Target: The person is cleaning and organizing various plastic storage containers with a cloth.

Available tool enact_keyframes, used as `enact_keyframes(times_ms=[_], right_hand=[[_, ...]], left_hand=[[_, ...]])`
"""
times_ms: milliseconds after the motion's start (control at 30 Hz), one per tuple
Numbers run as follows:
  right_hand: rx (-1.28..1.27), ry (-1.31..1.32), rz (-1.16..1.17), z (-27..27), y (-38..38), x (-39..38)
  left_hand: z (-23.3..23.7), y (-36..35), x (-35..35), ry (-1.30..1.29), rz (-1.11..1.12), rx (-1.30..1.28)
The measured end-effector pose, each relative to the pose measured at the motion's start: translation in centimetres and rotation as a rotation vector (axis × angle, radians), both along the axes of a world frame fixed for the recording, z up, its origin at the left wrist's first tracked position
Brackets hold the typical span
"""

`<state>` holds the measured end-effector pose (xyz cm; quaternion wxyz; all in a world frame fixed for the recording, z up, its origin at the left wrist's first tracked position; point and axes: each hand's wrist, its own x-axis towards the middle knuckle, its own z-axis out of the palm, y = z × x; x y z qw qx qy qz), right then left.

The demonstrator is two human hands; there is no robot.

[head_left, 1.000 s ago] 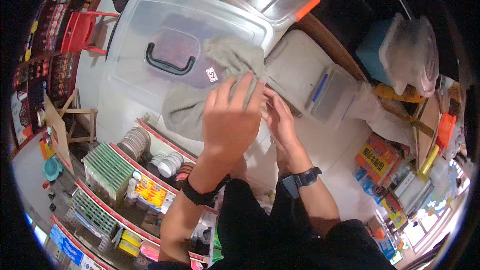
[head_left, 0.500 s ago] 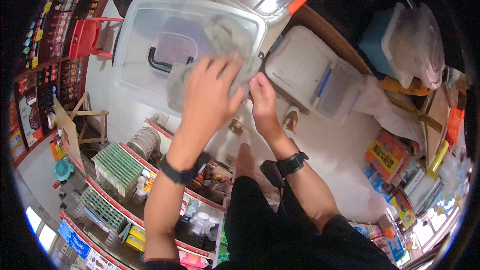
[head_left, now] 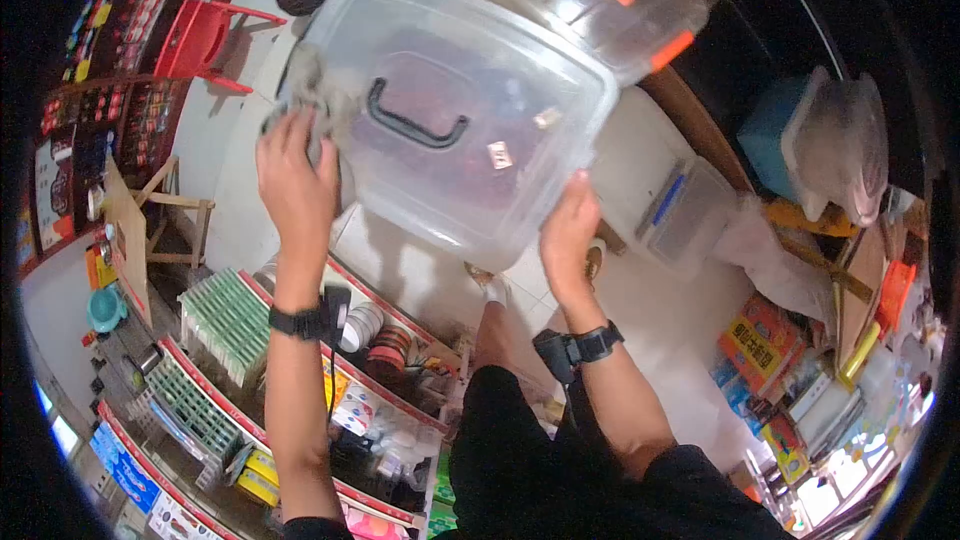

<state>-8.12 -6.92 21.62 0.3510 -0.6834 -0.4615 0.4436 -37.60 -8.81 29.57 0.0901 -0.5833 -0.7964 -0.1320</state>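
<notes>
Your left hand [head_left: 298, 175], fingers spread, touches the grey cloth [head_left: 308, 90] at one side of the clear lidded bin [head_left: 560, 70]; your right hand [head_left: 570, 240] meets its opposite side, grip unclear, bin between them

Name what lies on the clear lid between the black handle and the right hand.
Between the black handle and right hand lies a small white label, shown in the head view.

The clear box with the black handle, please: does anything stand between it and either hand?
Gray cloth lies between the left hand and the clear box; nothing visible stands between the right hand and the box's right side.
</notes>
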Motion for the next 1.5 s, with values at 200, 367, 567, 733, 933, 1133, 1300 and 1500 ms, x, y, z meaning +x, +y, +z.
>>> enact_keyframes(times_ms=[200, 367, 567, 733, 933, 1133, 1300, 1500], right_hand=[[0.117, 0.013, -0.12, 0.6, 0.5, -1.7], [0.125, 0.227, -0.211, 1.0, 1.1, -2.9], [0.058, 0.238, -0.161, 0.9, 0.8, -1.3], [0.04, 0.325, -0.25, 0.3, 1.2, -1.7], [0.039, 0.246, -0.141, 0.0, 1.2, -1.0], [0.024, 0.239, -0.148, 0.6, 1.6, -1.3], [0.052, 0.266, -0.178, -0.3, 1.7, -0.9], [0.097, 0.191, -0.135, -1.4, 1.2, -0.3]], left_hand=[[-0.5, 4.5, -3.7, -0.021, 0.26, 0.105], [0.3, -0.3, 2.8, -0.168, 0.018, 0.0], [0.5, -3.8, 18.8, -0.431, -0.229, 0.054], [-0.4, -3.2, 14.6, -0.238, -0.141, -0.179], [-0.7, 2.9, -1.7, 0.018, 0.183, 0.104], [-3.0, 14.0, -2.0, 0.026, 0.031, 0.23], [-1.9, 15.9, 9.9, -0.071, -0.185, 0.206], [0.9, 9.0, 18.1, -0.123, -0.484, -0.003]])
